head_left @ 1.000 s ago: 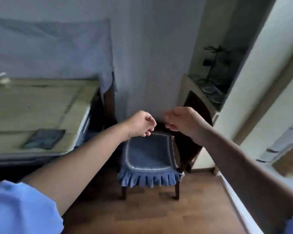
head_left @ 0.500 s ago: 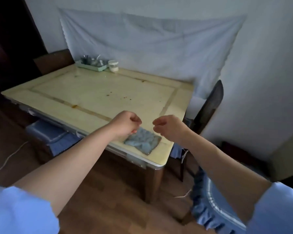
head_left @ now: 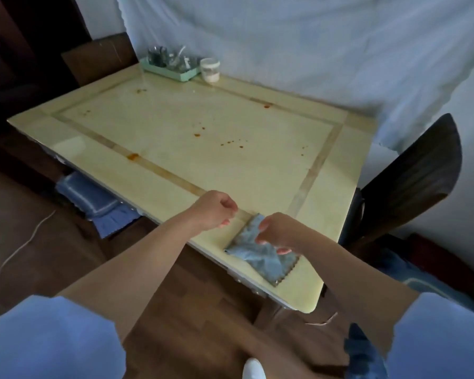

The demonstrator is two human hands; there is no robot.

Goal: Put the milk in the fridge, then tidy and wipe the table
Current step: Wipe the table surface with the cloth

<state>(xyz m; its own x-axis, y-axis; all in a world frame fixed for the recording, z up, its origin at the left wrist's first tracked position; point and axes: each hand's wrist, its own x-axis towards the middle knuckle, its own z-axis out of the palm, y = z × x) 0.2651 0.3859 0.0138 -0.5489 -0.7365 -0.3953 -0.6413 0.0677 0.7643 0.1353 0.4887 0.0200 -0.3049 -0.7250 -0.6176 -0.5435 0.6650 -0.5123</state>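
Yellowish stone-look table fills the head view, its top flecked with small orange-brown stains. Near its front right corner lies a grey-blue cloth, flat on the surface. The right hand hangs just above the cloth, fingers curled loosely, fingertips close to the fabric; whether this grip touches it cannot be told. The left hand is held beside it over the table edge, curled into a loose fist on nothing. At the far side sit a mint-green tray of utensils and a white-lidded jar. A dark chair stands at the right. No milk shows.
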